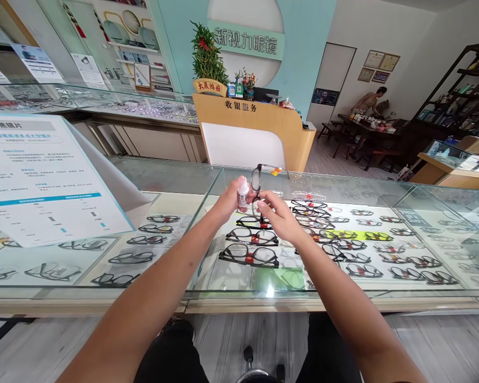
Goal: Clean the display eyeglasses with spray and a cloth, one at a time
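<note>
My left hand (228, 201) is wrapped round a small white spray bottle (243, 194) with a printed label, held upright above the glass counter. Close beside it, my right hand (278, 213) grips a pair of dark-framed eyeglasses (256, 180) by the lower part of the frame. The glasses are turned on end, one lens above the other, with a temple reaching out to the right. An orange tag (277, 171) shows by that temple. The bottle's nozzle is near the lenses; whether they touch I cannot tell. Some fingertips are hidden behind the frame.
Below my hands, the glass display case (231, 282) holds rows of eyeglasses (249, 255). A large folded information card (56, 181) stands on the left. Across the counter is a wooden reception desk (299, 138) with a plant (207, 56). A person (369, 101) is by a table at the far right.
</note>
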A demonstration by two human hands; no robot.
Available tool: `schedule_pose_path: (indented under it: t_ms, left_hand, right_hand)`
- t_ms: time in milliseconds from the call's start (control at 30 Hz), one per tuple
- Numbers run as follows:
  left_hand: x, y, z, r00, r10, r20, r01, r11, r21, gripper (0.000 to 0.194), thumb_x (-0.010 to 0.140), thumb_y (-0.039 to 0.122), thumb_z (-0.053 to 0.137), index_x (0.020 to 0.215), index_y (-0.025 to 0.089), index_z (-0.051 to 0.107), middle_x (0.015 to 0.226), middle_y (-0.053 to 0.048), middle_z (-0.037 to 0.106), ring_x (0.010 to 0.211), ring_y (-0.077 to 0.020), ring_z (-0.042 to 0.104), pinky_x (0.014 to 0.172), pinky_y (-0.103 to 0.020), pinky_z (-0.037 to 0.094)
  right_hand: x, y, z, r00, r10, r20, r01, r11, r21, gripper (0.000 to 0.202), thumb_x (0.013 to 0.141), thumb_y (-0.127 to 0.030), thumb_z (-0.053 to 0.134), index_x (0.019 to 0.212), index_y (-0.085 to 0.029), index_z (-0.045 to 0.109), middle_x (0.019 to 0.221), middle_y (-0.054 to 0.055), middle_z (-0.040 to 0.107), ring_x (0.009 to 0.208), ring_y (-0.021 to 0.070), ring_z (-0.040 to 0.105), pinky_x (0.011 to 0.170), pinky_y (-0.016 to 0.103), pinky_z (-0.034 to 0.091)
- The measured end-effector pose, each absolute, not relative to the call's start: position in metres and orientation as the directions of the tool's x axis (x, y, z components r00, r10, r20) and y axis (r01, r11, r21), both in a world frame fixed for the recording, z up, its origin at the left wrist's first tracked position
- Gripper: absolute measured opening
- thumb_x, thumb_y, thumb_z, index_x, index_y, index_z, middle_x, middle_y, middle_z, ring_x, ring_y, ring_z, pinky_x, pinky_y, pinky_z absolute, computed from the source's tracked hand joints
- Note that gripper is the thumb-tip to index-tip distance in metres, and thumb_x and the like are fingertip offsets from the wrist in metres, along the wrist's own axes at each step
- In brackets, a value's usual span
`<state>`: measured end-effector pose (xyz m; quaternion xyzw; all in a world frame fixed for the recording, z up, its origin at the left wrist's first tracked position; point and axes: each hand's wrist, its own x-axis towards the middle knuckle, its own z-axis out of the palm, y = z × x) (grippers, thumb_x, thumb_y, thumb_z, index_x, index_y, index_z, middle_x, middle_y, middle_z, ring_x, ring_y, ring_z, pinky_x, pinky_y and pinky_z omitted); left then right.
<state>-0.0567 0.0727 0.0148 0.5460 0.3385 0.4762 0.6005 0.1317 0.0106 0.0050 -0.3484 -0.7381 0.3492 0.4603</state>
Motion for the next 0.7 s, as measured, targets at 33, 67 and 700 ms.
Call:
schedule_pose_path:
  t_ms: [33, 67, 700]
  left_hand:
    - [-0.056, 0.073, 0.015, 0.316, 0.942, 0.111, -0.208, -0.045, 0.977, 0.073, 0.080, 0.090, 0.067, 0.066, 0.019, 0.057, 0.064, -0.001, 0.050, 0.053, -0.0111, 0.044, 0.045, -0.023, 0.036]
    - [-0.056, 0.073, 0.015, 0.316, 0.942, 0.108, -0.212, -0.041, 0.976, 0.073, 0.080, 0.091, 0.067, 0.066, 0.019, 0.058, 0.064, -0.001, 0.050, 0.054, -0.0113, 0.045, 0.046, -0.023, 0.038]
    - [-0.059, 0.074, 0.001, 0.391, 0.900, 0.194, 0.099, -0.251, 0.963, 0.067, 0.095, 0.082, 0.052, 0.070, 0.020, 0.062, 0.071, -0.005, 0.055, 0.062, -0.0165, 0.049, 0.056, -0.028, 0.045]
  right_hand:
    - [0.132, 0.011, 0.004, -0.336, 0.834, 0.438, 0.184, 0.514, -0.837, 0.033, 0.111, -0.051, 0.054, 0.125, -0.025, 0.068, 0.118, 0.005, 0.074, 0.092, 0.0193, 0.064, 0.085, 0.035, 0.050]
    - [0.132, 0.012, 0.004, -0.334, 0.833, 0.440, 0.175, 0.514, -0.840, 0.033, 0.111, -0.052, 0.054, 0.125, -0.025, 0.068, 0.117, 0.005, 0.074, 0.092, 0.0194, 0.065, 0.085, 0.035, 0.051]
    - [0.137, 0.025, 0.004, -0.098, 0.884, 0.456, 0.004, 0.459, -0.889, 0.051, 0.104, -0.071, 0.058, 0.125, -0.025, 0.067, 0.128, 0.008, 0.077, 0.092, 0.0180, 0.067, 0.083, 0.033, 0.057]
